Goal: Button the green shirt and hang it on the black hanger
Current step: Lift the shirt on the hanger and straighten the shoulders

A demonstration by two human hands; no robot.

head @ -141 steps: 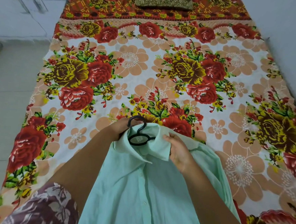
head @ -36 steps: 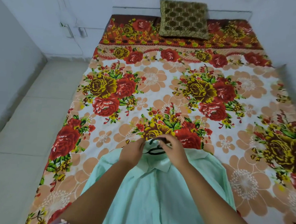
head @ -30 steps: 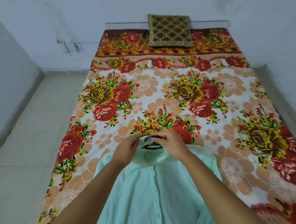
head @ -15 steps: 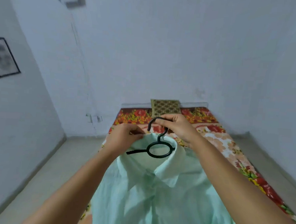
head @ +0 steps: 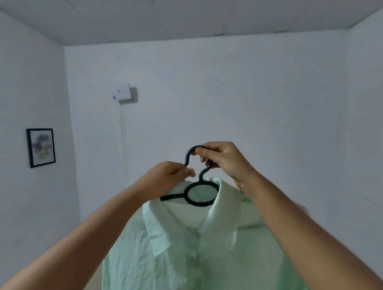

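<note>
The hanger (head: 201,193) is held up in the air by its hook, which is pinched between the thumb and curled fingers of the right hand (head: 226,161). The open end of the hook curves down towards the left hand (head: 167,179). That hand's fingers are curled, and the back edge of the shirt's collar is pinched by them, just beside the hanger's neck; the fingertips are blurred. The hanger's ring is seen below and between the two hands, inside the collar opening, and one black arm runs out from it under the left hand.

The shirt (head: 201,264) is draped on the hanger and hangs down below both hands, between the forearms. The collar is spread open, and the front is closed beneath it, with two buttons visible down the middle.

Beyond the left hand, a framed picture (head: 41,148) is mounted on the side wall. Above that hand, a white box (head: 122,92) is fixed to the far wall, with a thin cable (head: 123,131) trailing down from it.
</note>
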